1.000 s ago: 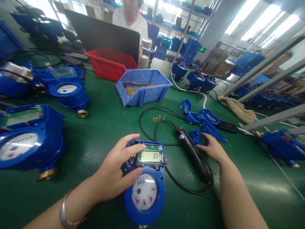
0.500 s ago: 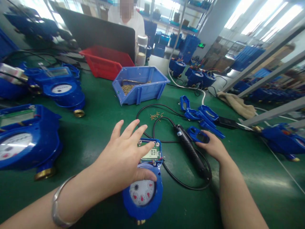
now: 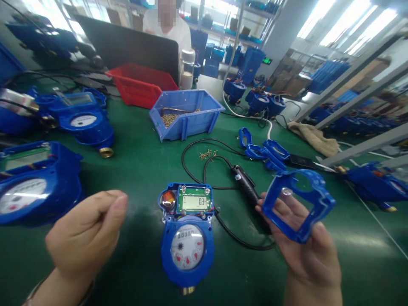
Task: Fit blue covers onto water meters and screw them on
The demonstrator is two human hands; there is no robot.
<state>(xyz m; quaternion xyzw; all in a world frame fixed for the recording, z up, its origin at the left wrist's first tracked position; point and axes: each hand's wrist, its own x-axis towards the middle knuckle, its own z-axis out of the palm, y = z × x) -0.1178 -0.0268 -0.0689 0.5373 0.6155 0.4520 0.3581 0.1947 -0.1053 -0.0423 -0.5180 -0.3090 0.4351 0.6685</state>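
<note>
A blue water meter (image 3: 186, 238) lies in front of me with its electronics box uncovered. Its display (image 3: 194, 203) reads 0.3, and a round dial with red pointers sits below. My right hand (image 3: 302, 250) holds up a blue plastic meter cover (image 3: 298, 206), its inner side with a window opening turned toward me. To the left of the meter, my left hand (image 3: 86, 231) is closed in the air, thumb against the curled fingers; whatever it may contain is hidden. A black electric screwdriver (image 3: 245, 187) with a cable lies partly behind the right hand.
Several loose brass screws (image 3: 207, 154) lie beyond the meter. A blue bin (image 3: 191, 123) holds more screws beside a red bin (image 3: 137, 87). More blue covers (image 3: 264, 151) lie at the right. Other meters (image 3: 35, 182) stand left. A person (image 3: 168, 34) sits behind a dark screen.
My right hand has lifted the blue cover from the table and turned it toward me. My left hand has withdrawn leftward from over the meter and closed.
</note>
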